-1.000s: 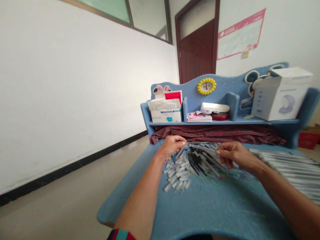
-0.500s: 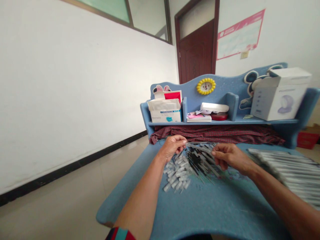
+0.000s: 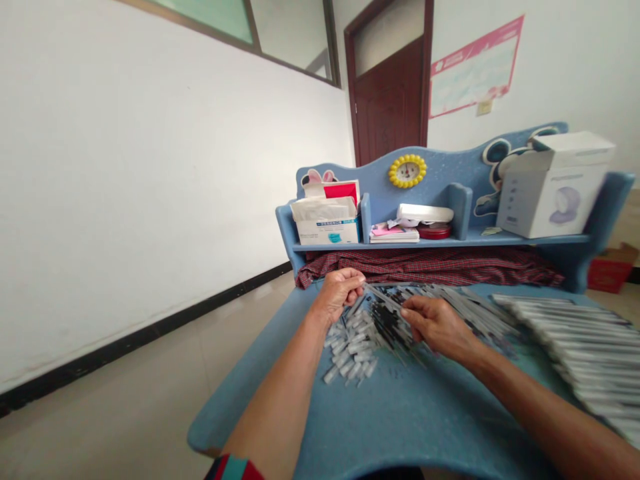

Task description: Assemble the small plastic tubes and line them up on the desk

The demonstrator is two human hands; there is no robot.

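My left hand (image 3: 340, 293) is curled at the far edge of a heap of thin clear plastic tubes with dark sections (image 3: 387, 317), and some tubes seem to run out from its fingers. Below it lies a cluster of short clear plastic caps (image 3: 350, 350). My right hand (image 3: 437, 327) rests curled over the heap's middle, its fingers touching the tubes. Whether it grips any is hidden. To the right, long silvery tubes (image 3: 575, 347) lie side by side on the blue table (image 3: 400, 420).
A plaid cloth (image 3: 425, 267) lies along the back of the table, under a blue shelf (image 3: 440, 241). That shelf holds a white carton (image 3: 553, 193), a tissue-filled box (image 3: 327, 223), and a yellow clock (image 3: 407, 171). A red crate (image 3: 610, 272) stands on the floor at right.
My right hand has moved left toward the middle of the heap. The thin tubes now spread farther right, and the whole view has shifted slightly.
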